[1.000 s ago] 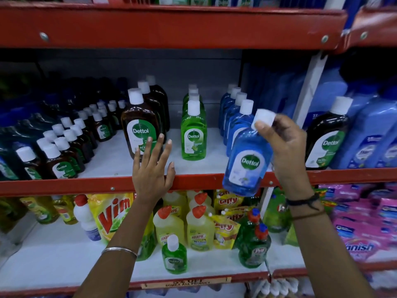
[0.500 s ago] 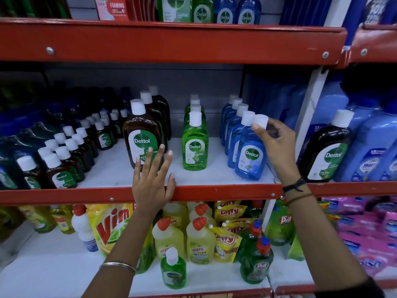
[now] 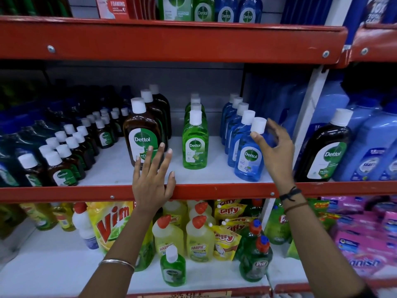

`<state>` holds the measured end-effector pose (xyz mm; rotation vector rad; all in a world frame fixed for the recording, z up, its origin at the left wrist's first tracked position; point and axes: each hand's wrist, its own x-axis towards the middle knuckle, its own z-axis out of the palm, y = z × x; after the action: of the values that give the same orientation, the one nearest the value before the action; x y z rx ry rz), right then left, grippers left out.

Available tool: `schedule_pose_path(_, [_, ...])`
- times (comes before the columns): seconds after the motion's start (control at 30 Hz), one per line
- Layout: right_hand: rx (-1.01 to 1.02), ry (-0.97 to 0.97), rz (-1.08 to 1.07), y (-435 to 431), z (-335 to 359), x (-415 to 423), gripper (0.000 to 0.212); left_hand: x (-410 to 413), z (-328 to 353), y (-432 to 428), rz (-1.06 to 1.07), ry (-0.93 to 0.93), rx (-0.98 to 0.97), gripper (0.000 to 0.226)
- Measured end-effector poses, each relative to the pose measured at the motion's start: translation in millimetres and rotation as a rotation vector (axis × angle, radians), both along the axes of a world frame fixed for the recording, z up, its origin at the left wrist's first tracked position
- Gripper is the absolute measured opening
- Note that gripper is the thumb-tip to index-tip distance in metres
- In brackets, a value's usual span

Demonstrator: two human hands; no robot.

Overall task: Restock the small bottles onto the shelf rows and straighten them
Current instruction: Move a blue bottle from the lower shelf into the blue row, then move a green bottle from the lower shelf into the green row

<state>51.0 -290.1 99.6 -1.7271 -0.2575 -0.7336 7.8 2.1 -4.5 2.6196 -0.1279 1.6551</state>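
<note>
Since the earlier frame, the blue bottle has gone from tilted in the right hand to standing at the front of its row on the shelf. That hand is open, thumb touching the cap. The left hand lies open on the shelf edge. A snag while pulling away could tip the bottle off the edge.
</note>
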Motion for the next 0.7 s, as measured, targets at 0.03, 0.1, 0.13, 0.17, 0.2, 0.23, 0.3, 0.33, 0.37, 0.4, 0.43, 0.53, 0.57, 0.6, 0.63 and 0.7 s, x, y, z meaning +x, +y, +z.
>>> schedule_pose_path(0.03, [-0.012,-0.032,-0.033,1.3,-2.6,-7.1,0.055,-0.5,0.4,0.2,-0.003,0.011,-0.001,0.058])
schedule_pose_path(0.1, [-0.025,-0.1,-0.066,6.4,-12.3,-24.7,0.053,-2.8,1.0,-0.2,-0.022,0.027,-0.013,0.058])
schedule_pose_path(0.13, [-0.021,-0.126,-0.053,10.2,-19.8,-34.3,0.05,-4.8,1.0,0.7,-0.035,0.033,-0.026,0.058])
schedule_pose_path(0.17, [-0.014,-0.14,-0.024,15.0,-29.5,-44.1,0.047,-6.8,1.6,2.6,-0.043,0.036,-0.044,0.058])
schedule_pose_path(0.2, [-0.009,-0.138,0.018,20.9,-40.3,-54.2,0.044,-8.6,2.8,5.4,-0.043,0.037,-0.066,0.058])
schedule_pose_path(0.23, [-0.008,-0.117,0.071,27.8,-52.0,-64.2,0.043,-8.8,4.6,9.3,-0.036,0.04,-0.083,0.058])
schedule_pose_path(0.3, [0.006,-0.029,0.191,45.4,-81.7,-82.9,0.04,-9.1,5.5,19.4,-0.012,0.051,-0.088,0.058])
schedule_pose_path(0.33, [0.019,0.023,0.247,53.3,-96.3,-90.9,0.037,-8.0,6.1,22.0,-0.003,0.05,-0.069,0.057])
schedule_pose_path(0.37, [0.024,0.084,0.3,62.1,-112.8,-98.0,0.035,-7.4,5.6,24.3,0.009,0.055,-0.043,0.057])
schedule_pose_path(0.4, [0.014,0.142,0.346,71.0,-128.6,-103.8,0.034,-6.7,4.9,25.5,0.02,0.06,-0.02,0.056])
schedule_pose_path(0.43, [-0.01,0.193,0.385,79.3,-144.5,-108.0,0.033,-6.1,3.7,25.4,0.025,0.059,-0.006,0.055])
schedule_pose_path(0.53, [-0.153,0.37,0.538,100.3,-185.7,-116.3,0.038,-5.3,2.1,25.3,0.027,0.044,-0.008,0.055])
schedule_pose_path(0.57, [-0.221,0.443,0.598,105.4,-197.9,-117.2,0.044,-5.0,2.1,25.3,0.027,0.037,-0.007,0.055])
schedule_pose_path(0.6, [-0.281,0.514,0.652,110.1,-209.2,-117.7,0.052,-4.7,2.4,25.3,0.025,0.028,-0.007,0.055])
schedule_pose_path(0.63, [-0.324,0.569,0.687,114.0,-219.9,-117.9,0.06,-4.2,2.5,25.2,0.021,0.021,-0.01,0.055])
schedule_pose_path(0.7, [-0.359,0.617,0.702,119.5,-237.5,-119.0,0.068,-3.8,1.6,25.3,0.018,0.017,-0.015,0.055])
